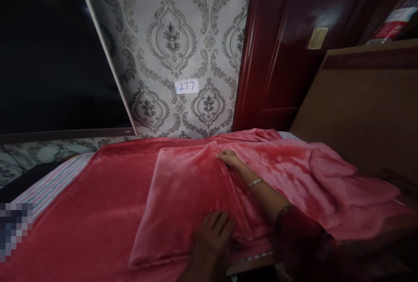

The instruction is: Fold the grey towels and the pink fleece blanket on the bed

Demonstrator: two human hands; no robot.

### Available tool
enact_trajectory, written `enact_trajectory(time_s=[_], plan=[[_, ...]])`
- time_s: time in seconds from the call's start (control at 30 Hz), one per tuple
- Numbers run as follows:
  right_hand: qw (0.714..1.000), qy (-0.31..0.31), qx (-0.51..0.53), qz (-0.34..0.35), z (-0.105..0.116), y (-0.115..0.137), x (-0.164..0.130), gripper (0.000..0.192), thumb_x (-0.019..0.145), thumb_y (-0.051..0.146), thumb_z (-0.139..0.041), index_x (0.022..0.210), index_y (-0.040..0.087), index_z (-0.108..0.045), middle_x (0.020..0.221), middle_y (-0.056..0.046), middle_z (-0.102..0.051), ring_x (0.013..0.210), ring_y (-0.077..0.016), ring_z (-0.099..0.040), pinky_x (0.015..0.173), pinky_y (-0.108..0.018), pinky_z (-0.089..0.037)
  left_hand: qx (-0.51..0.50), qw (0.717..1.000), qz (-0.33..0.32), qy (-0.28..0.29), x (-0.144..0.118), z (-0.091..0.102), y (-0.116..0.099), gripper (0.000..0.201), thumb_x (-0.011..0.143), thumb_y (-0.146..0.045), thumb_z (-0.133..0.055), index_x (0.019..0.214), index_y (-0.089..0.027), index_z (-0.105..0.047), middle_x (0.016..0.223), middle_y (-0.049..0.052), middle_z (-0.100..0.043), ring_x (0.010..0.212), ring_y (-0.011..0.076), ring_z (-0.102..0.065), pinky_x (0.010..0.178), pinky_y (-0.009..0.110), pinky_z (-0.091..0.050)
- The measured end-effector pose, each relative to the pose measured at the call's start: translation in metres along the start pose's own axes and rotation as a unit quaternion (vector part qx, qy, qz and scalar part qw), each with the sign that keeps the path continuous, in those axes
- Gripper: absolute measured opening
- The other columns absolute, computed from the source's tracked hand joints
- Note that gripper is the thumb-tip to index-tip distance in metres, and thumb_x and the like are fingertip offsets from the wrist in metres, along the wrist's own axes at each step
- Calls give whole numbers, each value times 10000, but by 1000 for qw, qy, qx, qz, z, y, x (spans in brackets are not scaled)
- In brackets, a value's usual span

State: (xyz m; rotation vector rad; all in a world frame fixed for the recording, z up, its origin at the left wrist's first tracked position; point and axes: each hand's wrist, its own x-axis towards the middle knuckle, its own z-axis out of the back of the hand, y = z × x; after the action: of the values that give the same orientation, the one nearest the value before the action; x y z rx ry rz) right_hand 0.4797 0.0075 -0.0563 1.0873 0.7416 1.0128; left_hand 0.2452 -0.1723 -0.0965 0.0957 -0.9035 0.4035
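A red plush blanket (pixel 183 195) has a folded, layered section in the middle of the surface. My right hand (pixel 227 157) pinches the far end of this section's right edge, with the fingers closed on the fabric. A silver bracelet (pixel 255 183) circles my right wrist. Near the front edge, my left hand (pixel 214 232) rests on top of the folded section, its fingers stretched over the fabric and slightly blurred. The underside of that hand is hidden.
Striped cloth (pixel 58 181) shows under the blanket at the left. A dark screen (pixel 58 55) stands behind on the left. Patterned wallpaper bears a paper label (pixel 187 86) reading 277. At the right are a cardboard box (pixel 365 112) and a bottle (pixel 393 22).
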Motion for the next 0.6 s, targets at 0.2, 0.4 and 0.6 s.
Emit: enact_trajectory(time_s=[0.2,0.4,0.6], plan=[[1000,-10,8,-5,11,-2,-26,276,689,324,-697,575,210,-473,451,75,-422,437,-78,-372,432,-207,-279,-15,999,24,44,10,10,-7,475,753,1,-453,1150,-179,-643,1112,74,-735,1046,214,-660,932,381,-545],[999,19,20,-28,15,-5,-51,268,706,350,-700,633,209,-484,425,89,-410,398,-72,-375,408,-196,-274,-14,999,0,39,7,3,-10,402,770,-25,-496,1120,-154,-648,1090,96,-724,1025,235,-638,901,405,-541],[997,47,40,-48,23,-18,-94,336,738,410,-692,982,211,-578,475,106,-474,379,-102,-422,404,-212,-344,-14,998,1,54,11,9,-12,394,779,-20,-497,1120,-155,-643,1103,94,-717,1047,242,-626,914,416,-536]])
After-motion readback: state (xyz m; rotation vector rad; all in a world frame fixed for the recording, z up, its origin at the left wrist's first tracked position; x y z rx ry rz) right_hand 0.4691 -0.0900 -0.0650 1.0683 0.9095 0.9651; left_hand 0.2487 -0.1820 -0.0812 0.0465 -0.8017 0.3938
